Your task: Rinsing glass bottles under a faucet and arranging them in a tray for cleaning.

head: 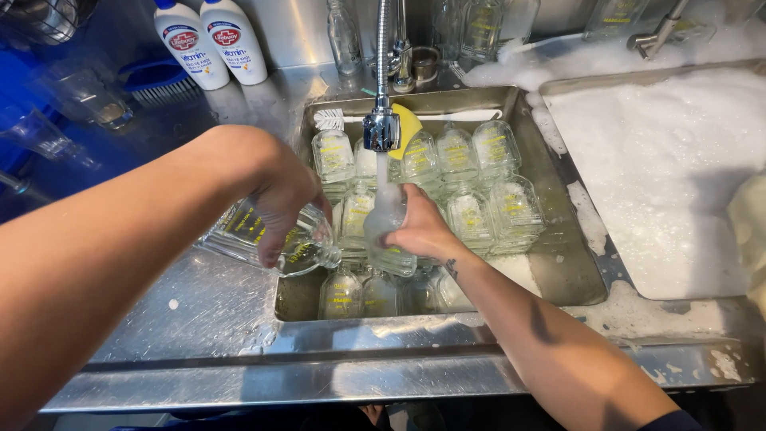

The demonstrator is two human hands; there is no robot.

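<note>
At frame centre, the right hand (419, 231) gripped a bottle (385, 227) upright under the tap (381, 128); the left hand (279, 203) clasped a tilted jar (263, 239), mouth rightward.

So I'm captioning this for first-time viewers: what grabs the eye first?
The running tap at centre, pouring onto a glass bottle gripped by the right hand. Below it the steel sink is packed with clear bottles, and thick white foam fills the right-hand basin.
</note>
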